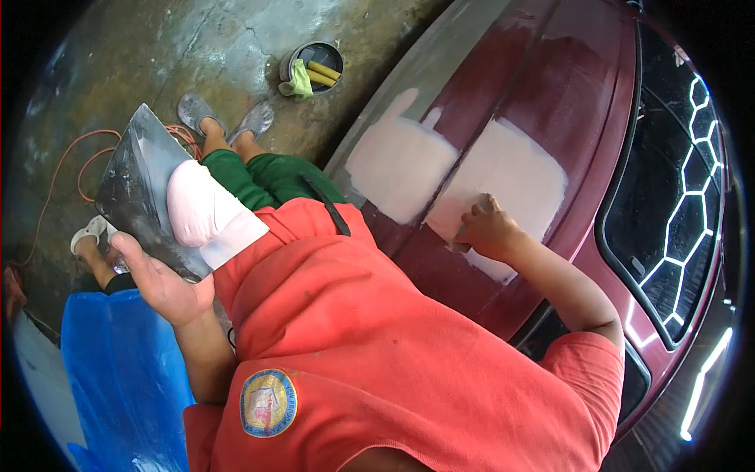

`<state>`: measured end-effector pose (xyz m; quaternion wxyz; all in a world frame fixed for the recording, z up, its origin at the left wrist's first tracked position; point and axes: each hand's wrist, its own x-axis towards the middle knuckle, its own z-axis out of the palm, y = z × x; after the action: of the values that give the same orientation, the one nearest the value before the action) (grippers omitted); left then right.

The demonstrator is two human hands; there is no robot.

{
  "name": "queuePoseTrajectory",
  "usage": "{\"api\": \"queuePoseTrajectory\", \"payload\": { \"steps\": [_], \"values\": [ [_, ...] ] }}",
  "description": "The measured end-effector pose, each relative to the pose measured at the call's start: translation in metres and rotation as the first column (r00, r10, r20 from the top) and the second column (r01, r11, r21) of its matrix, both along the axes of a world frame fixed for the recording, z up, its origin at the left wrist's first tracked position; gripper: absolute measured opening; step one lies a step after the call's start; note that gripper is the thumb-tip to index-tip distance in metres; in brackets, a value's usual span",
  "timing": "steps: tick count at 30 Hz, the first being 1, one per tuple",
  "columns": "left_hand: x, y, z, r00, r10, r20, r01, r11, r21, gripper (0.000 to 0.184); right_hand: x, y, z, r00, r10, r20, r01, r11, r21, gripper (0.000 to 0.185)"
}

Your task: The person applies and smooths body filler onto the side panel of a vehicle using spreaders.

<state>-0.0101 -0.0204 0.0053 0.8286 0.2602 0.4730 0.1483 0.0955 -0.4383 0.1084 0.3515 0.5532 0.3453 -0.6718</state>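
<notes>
Starting on the left, the left hand (171, 289) is under the dark board (130, 185), palm up with the thumb out along its edge. The other fingers are hidden, so I can't tell how tight that grip is. The pale paste (191, 206) sits in a fat mound on the board, right by the red shirt (346, 307). I'd keep the board fairly level and off the fabric so nothing slides or smears.

Over on the maroon panel (543, 82) there are two pale patches, the left patch (405, 164) and the right patch (507, 169), with a narrow strip between them. The right hand (489, 228) is at the lower part of the right patch, fingers bent in and pinching what looks like a small spreader (462, 234), mostly hidden. Low angle, even pressure and long overlapping strokes should work best, going easy at the edges so they don't ridge.

As for stuff around, left to right: blue thing (126, 370) by the left arm, someone else's foot (88, 236) near the board, then the orange cord (79, 140) looping close to the feet, a real trip risk. The bucket (284, 72) with a cloth (297, 81) and yellow pieces (322, 72) is farther up the floor, no bother to either hand.
</notes>
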Motion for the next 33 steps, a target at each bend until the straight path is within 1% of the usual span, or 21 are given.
{"api": "queuePoseTrajectory", "payload": {
  "steps": [2, 5, 8, 11, 14, 17, 20, 23, 26, 27, 29, 32, 33],
  "values": [
    [-0.009, 0.003, -0.007, 0.999, -0.006, 0.042, 0.007, 1.0, -0.027, 0.051, 0.006, -0.004, -0.005, 0.999, 0.011, 0.031, -0.012, 0.999, 0.038, 0.027],
    [-0.01, 0.002, -0.008, 0.999, 0.014, -0.045, -0.013, 1.0, 0.016, 0.058, 0.001, -0.021, -0.028, 0.994, 0.017, 0.108, -0.033, 0.988, 0.154, 0.026],
    [-0.015, 0.006, -0.007, 0.996, 0.021, -0.086, -0.024, 0.999, -0.032, 0.062, -0.008, -0.028, -0.044, 0.992, 0.002, 0.122, -0.026, 0.98, 0.196, 0.025],
    [-0.019, 0.008, -0.007, 1.0, -0.003, -0.011, 0.002, 0.998, -0.07, 0.062, -0.01, -0.025, -0.05, 0.989, -0.052, 0.14, 0.019, 0.974, 0.227, 0.027],
    [-0.016, 0.004, -0.006, 1.0, -0.005, -0.028, 0.003, 0.999, -0.048, 0.063, -0.007, -0.02, -0.054, 0.992, -0.038, 0.121, 0.019, 0.988, 0.154, 0.028],
    [-0.019, 0.004, -0.011, 1.0, -0.022, 0.006, 0.022, 0.998, -0.057, 0.063, -0.008, -0.034, -0.057, 0.992, -0.068, 0.11, 0.049, 0.985, 0.167, 0.027],
    [-0.018, 0.001, -0.015, 0.992, -0.059, 0.112, 0.073, 0.989, -0.125, 0.062, -0.006, -0.023, -0.042, 0.996, -0.045, 0.073, 0.04, 0.997, 0.064, 0.024],
    [-0.008, -0.006, -0.017, 0.984, -0.102, 0.147, 0.12, 0.985, -0.12, 0.06, -0.011, -0.027, -0.01, 0.992, -0.049, 0.114, 0.038, 0.994, 0.102, 0.021],
    [0.002, -0.017, -0.018, 0.972, -0.122, 0.198, 0.16, 0.969, -0.186, 0.058, -0.014, -0.031, 0.027, 0.986, -0.069, 0.149, 0.051, 0.991, 0.12, 0.021],
    [0.003, -0.019, -0.02, 0.961, -0.154, 0.232, 0.199, 0.962, -0.186, 0.058, -0.014, -0.03, 0.039, 0.985, -0.082, 0.151, 0.066, 0.992, 0.11, 0.021],
    [0.006, -0.024, -0.024, 0.932, -0.21, 0.296, 0.269, 0.947, -0.176, 0.057, -0.007, -0.024, 0.062, 0.983, -0.103, 0.152, 0.089, 0.991, 0.097, 0.023],
    [0.004, -0.028, -0.031, 0.918, -0.236, 0.32, 0.308, 0.931, -0.197, 0.056, -0.002, -0.018, 0.087, 0.99, -0.049, 0.129, 0.043, 0.998, 0.049, 0.036],
    [0.001, -0.029, -0.035, 0.919, -0.224, 0.324, 0.31, 0.919, -0.245, 0.055, 0.002, -0.014, 0.089, 0.993, -0.01, 0.12, 0.006, 0.999, 0.036, 0.037]
  ]
}}
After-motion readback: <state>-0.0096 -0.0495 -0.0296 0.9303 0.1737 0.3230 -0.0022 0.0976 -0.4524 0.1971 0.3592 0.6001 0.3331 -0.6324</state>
